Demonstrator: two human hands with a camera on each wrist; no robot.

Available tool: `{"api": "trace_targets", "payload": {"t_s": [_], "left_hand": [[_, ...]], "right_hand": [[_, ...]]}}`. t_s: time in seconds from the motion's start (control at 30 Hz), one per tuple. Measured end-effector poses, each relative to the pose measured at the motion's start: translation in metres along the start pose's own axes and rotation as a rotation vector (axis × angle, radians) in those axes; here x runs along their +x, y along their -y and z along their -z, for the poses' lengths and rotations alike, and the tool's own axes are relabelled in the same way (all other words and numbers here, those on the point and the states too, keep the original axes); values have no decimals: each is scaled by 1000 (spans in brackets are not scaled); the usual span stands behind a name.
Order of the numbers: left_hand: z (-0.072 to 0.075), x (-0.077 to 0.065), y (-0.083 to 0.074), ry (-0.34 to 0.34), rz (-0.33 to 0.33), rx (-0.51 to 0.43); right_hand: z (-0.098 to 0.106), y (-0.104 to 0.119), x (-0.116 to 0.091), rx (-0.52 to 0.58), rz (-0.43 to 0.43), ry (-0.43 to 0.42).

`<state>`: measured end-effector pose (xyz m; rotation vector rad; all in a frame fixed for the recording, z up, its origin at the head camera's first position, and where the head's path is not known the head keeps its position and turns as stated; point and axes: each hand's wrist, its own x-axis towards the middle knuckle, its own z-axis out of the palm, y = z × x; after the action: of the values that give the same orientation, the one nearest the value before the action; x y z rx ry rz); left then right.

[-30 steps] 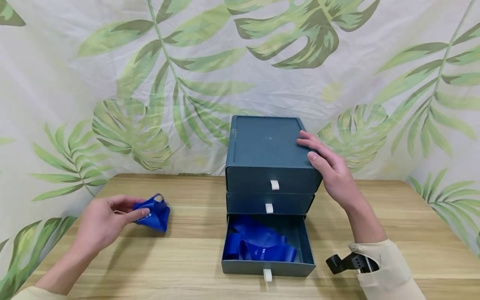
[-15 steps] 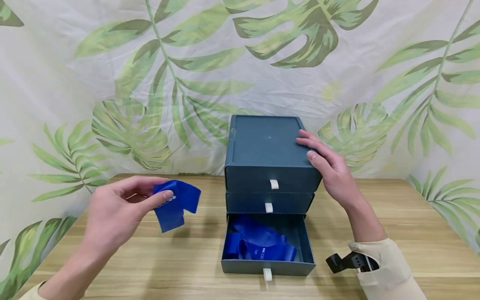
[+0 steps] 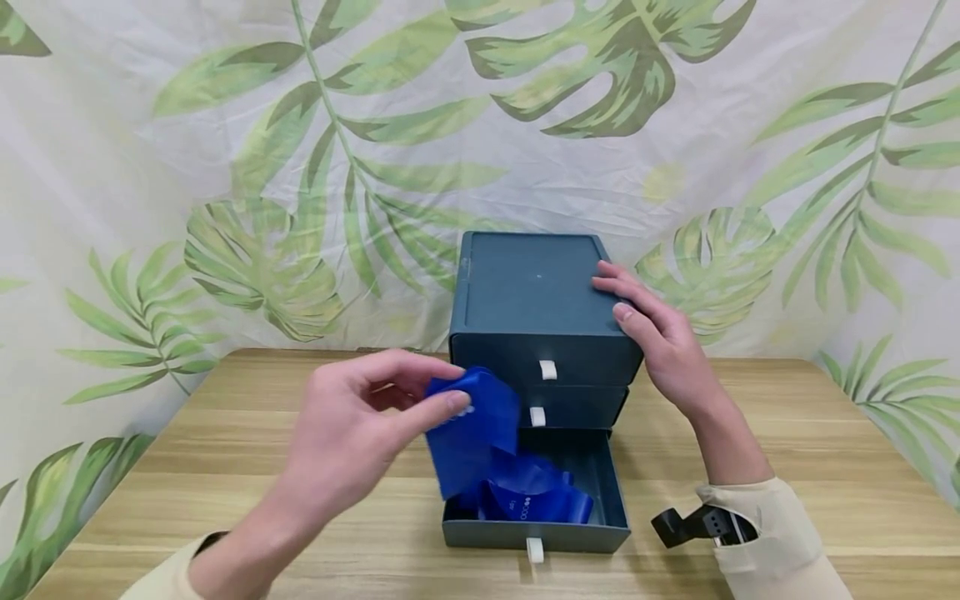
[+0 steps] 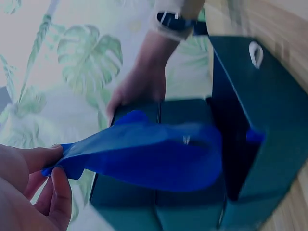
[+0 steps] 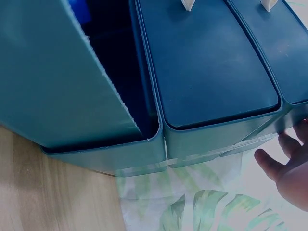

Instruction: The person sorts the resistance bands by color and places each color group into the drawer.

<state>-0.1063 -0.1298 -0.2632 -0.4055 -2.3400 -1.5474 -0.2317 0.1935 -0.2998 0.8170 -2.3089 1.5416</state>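
Note:
Between thumb and fingers, my left hand pinches a blue resistance band, a flat, limp strip with white print. It hangs over the left part of the pulled-out bottom drawer. In the left wrist view the band stretches sideways from the fingertips across the drawer fronts. More blue band, loosely folded and printed with small circles, lies inside that drawer. My right hand rests on the top right edge of the dark teal drawer unit, fingers extended over it.
Two upper drawers stay closed, each with a white pull tab. The unit stands on a wood-grain table before a leaf-patterned cloth. A black wrist device sticks out from the right sleeve.
My left hand has carried the blue resistance band rightward from the table's left side to over the open drawer, the band unfolding on the way. My right hand has stayed on the unit.

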Motion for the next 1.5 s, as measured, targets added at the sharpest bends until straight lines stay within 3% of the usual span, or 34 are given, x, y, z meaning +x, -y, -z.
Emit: {"api": "trace_targets", "payload": {"t_s": [0.2, 0.4, 0.6, 0.7, 0.83, 1.07, 1.23, 1.4, 1.5], "left_hand": [[-37, 5, -3, 83, -33, -83], [-75, 7, 0, 99, -145, -162], [-113, 0, 21, 88, -276, -59], [-124, -6, 36, 115, -280, 6], [-124, -12, 54, 131, -243, 126], [-108, -11, 79, 138, -182, 379], [-99, -11, 89, 102, -208, 562], [-93, -11, 89, 69, -226, 611], [-88, -13, 83, 67, -188, 537]], "right_hand": [[-1, 0, 0, 1, -5, 7], [-1, 0, -1, -14, -14, 8], [-1, 1, 0, -14, -3, 1], [-1, 1, -1, -8, -2, 4], [-2, 0, -1, -13, 1, 4], [-1, 0, -1, -8, 3, -1], [-1, 0, -2, 5, 6, -2], [-1, 0, -1, -2, 7, -3], [-1, 0, -1, -7, 8, -2]]}}
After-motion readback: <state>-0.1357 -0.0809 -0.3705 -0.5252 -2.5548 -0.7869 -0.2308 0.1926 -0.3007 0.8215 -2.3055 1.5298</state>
